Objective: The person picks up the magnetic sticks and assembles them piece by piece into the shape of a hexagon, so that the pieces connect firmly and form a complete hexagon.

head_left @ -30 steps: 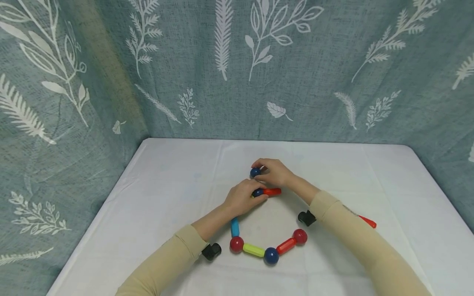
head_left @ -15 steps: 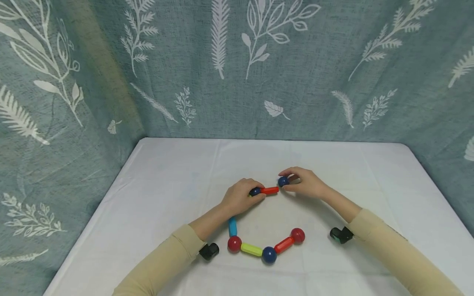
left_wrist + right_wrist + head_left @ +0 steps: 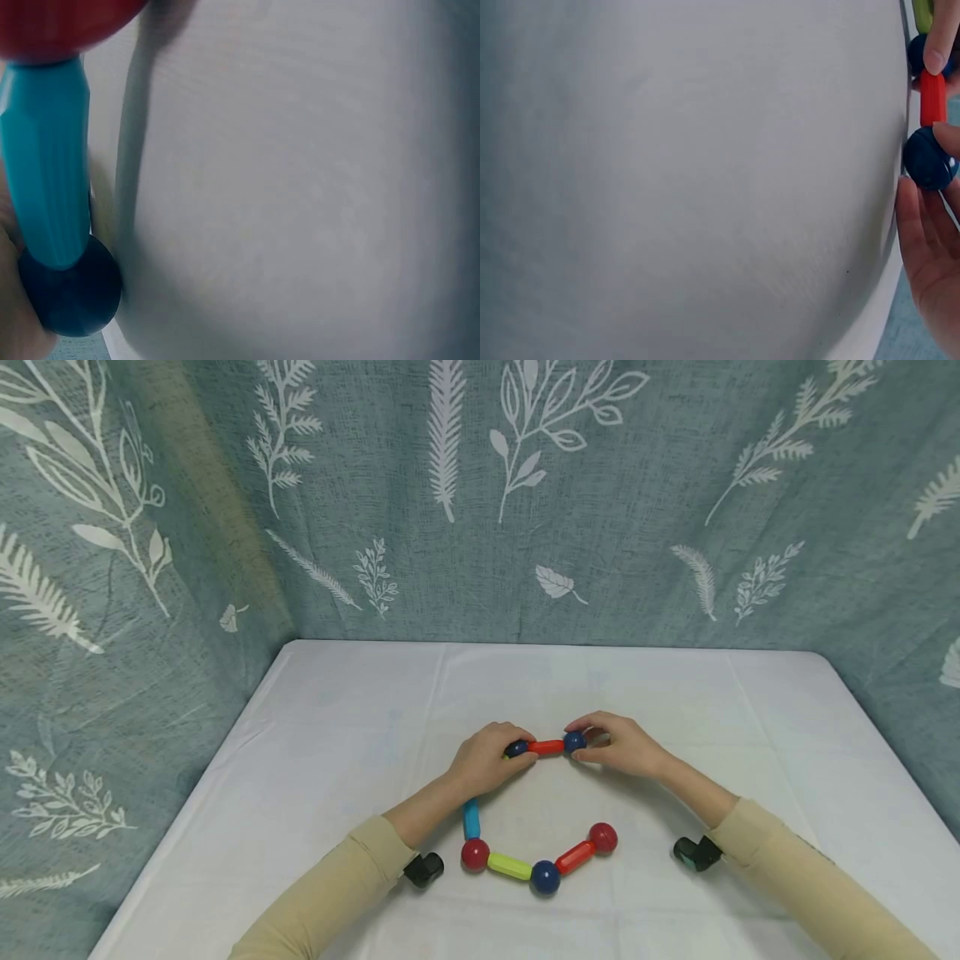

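Observation:
My left hand [image 3: 491, 762] pinches a blue ball [image 3: 517, 748] between thumb and fingers at the far side of a chain of rods and balls. From that ball a red rod [image 3: 546, 747] runs right, meeting a second blue ball [image 3: 928, 159] held in the fingertips of my right hand [image 3: 622, 745]. A bit of green rod [image 3: 923, 13] shows past the left hand's ball in the right wrist view. The blue rod [image 3: 46, 161] runs between a red ball [image 3: 64, 26] and a dark blue ball [image 3: 73, 289], which is hidden in the head view.
Nearer me the chain continues with a yellow-green rod [image 3: 510, 866], a blue ball [image 3: 545, 877], another red rod [image 3: 575, 857] and a red ball [image 3: 603, 838] at its end. A white cloth covers the table [image 3: 360, 710]; a patterned curtain [image 3: 480, 568] hangs behind.
My right hand has carried its blue ball right and then toward me, onto the red rod's free end. The left hand keeps its hold. A red piece glimpsed at the right is now hidden.

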`<state>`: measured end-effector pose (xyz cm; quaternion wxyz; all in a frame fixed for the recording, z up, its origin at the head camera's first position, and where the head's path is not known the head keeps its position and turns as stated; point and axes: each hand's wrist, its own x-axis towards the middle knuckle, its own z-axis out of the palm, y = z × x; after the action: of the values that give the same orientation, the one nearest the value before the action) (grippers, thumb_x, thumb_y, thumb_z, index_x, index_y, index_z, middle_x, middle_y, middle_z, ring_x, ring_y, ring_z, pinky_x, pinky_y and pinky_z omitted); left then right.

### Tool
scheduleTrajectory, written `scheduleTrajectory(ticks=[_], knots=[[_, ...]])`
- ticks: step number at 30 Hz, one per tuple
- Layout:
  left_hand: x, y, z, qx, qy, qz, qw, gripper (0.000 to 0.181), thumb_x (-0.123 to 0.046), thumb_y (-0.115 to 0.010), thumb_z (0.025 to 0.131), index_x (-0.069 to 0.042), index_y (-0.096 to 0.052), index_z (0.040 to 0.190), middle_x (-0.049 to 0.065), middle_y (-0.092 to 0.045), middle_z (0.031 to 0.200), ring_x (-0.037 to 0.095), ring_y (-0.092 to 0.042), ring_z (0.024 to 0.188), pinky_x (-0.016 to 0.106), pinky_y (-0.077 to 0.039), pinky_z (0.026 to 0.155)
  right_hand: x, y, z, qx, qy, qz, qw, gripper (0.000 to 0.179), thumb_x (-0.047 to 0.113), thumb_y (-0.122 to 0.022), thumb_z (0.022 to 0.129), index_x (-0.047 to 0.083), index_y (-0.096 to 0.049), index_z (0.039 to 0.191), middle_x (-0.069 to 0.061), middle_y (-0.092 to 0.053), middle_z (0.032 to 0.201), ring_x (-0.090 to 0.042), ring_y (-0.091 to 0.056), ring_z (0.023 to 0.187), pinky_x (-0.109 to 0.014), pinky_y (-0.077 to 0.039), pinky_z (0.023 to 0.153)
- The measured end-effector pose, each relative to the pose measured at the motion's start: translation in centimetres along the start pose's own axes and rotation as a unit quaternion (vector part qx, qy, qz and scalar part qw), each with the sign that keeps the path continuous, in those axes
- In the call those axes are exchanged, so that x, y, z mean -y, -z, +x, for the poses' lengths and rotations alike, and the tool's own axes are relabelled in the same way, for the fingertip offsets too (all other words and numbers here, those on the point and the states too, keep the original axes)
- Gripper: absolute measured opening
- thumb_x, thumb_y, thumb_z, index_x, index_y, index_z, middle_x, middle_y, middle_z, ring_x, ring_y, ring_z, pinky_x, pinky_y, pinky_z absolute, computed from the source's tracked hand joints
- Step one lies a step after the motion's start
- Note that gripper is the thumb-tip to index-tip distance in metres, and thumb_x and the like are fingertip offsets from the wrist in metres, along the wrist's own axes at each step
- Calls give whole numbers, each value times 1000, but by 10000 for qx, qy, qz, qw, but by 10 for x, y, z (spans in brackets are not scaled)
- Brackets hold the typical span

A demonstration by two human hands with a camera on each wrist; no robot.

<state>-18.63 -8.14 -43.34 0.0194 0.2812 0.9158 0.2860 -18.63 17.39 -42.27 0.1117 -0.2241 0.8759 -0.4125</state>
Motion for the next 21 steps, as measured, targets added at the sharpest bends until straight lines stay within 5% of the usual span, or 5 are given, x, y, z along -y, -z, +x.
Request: scheduleTrajectory(ticks=[21], knots=[[-5,-2,2,-144,261,298,9991,28,-27,-67,94,-12,-70,117,4,-67,107,20,-59,99,34,-52,83,6,-8,-4,-399,-24,-242,9989,37,13,-74,86,2,-64,120,-14,-63,115,-30,-63,103,-41,-53,84]])
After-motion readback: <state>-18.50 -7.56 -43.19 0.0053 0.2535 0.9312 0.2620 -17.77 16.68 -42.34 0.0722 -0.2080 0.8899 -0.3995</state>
